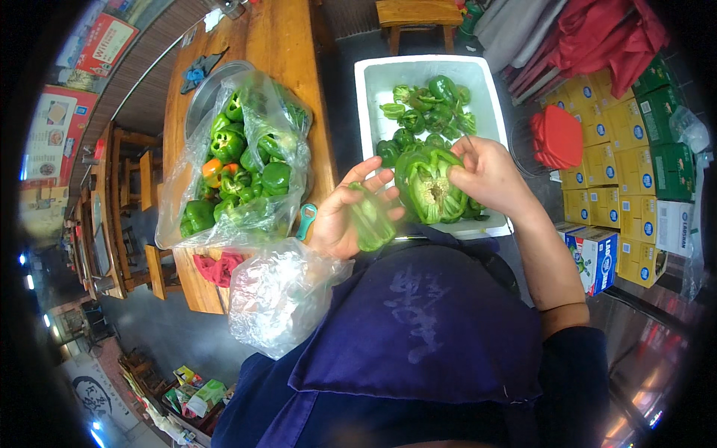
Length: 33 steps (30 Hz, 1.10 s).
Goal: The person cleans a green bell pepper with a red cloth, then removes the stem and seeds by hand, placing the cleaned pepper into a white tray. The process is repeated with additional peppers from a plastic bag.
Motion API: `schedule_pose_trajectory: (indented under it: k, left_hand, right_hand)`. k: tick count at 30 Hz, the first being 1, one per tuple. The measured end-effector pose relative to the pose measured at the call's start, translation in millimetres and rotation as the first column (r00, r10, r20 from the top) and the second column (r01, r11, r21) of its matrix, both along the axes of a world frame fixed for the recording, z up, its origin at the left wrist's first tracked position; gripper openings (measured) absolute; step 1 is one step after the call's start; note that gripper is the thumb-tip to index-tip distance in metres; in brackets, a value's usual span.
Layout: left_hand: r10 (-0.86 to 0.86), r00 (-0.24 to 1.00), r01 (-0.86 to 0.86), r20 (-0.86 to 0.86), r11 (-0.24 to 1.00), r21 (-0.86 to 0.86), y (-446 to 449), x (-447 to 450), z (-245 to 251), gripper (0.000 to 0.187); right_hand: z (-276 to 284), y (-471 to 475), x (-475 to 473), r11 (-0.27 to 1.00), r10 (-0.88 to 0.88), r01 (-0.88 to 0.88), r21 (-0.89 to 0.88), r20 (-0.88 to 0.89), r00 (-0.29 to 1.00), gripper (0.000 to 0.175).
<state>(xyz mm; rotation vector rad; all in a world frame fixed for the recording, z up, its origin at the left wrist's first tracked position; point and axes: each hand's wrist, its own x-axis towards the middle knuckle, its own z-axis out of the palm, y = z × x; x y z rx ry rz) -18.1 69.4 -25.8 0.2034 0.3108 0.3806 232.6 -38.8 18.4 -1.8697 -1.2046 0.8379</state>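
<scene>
In my right hand (pixel 493 176) is a large green bell pepper (pixel 411 185), torn open so that its pale ribs and seeds face up. The thumb presses at the opening's edge. My left hand (pixel 330 221), palm up beside it, holds a slightly blurred piece of green pepper (pixel 371 221) against its fingers. Both hands are over the near side of a white foam box (pixel 367 126), which contains several green pepper cores and pieces (pixel 423 101). To the left, a clear plastic bag (pixel 185 185) holds several green bell peppers (pixel 227 144) and an orange-tinged one (pixel 212 172).
The wooden table (pixel 280 28) carries a metal basin (pixel 196 106) beneath the bag, a bottle opener (pixel 306 219) and a red cloth (pixel 218 269). A crumpled plastic bag (pixel 285 297) hangs near my left forearm. Red stools (pixel 555 137) and stacked cartons (pixel 605 162) stand right.
</scene>
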Motion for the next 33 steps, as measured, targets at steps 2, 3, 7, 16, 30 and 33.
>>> schedule_pose_trajectory:
  k: [2, 3, 7, 16, 30, 33]
  left_hand:
    - [0.002, 1.000, -0.002, 0.011, 1.000, 0.004, 1.1, -0.9, 1.7, 0.058]
    - [0.005, 1.000, -0.005, 0.017, 1.000, -0.002, 1.5, -1.2, 2.1, 0.058]
    - [0.014, 0.999, -0.013, 0.039, 1.000, -0.011, 3.0, -2.1, 0.5, 0.057]
    - [0.018, 0.992, -0.015, 0.124, 1.000, -0.022, 2.7, -1.3, -3.7, 0.055]
    - [0.023, 0.948, 0.054, -0.319, 0.971, 0.232, -16.4, 17.5, -2.0, 0.071]
    - [-0.025, 0.963, 0.111, -0.269, 0.944, 0.311, -24.6, 21.7, 0.0, 0.085]
  right_hand:
    - [3.9, 1.7, -1.1, 1.000, 0.000, 0.000, 0.009, 0.011, 1.000, 0.021]
    - [5.1, 2.8, -1.8, 1.000, -0.001, 0.001, 0.007, 0.012, 1.000, 0.021]
    - [7.9, 6.8, -3.8, 1.000, -0.005, 0.005, 0.011, 0.029, 1.000, 0.022]
    - [-1.9, 8.2, 1.1, 0.999, 0.016, -0.015, -0.029, 0.060, 0.998, 0.023]
    - [27.0, 25.5, 0.9, 0.951, 0.294, -0.285, -0.116, 0.063, 0.954, 0.027]
    - [27.1, 42.2, -8.9, 0.923, 0.382, -0.375, -0.088, 0.085, 0.920, 0.026]
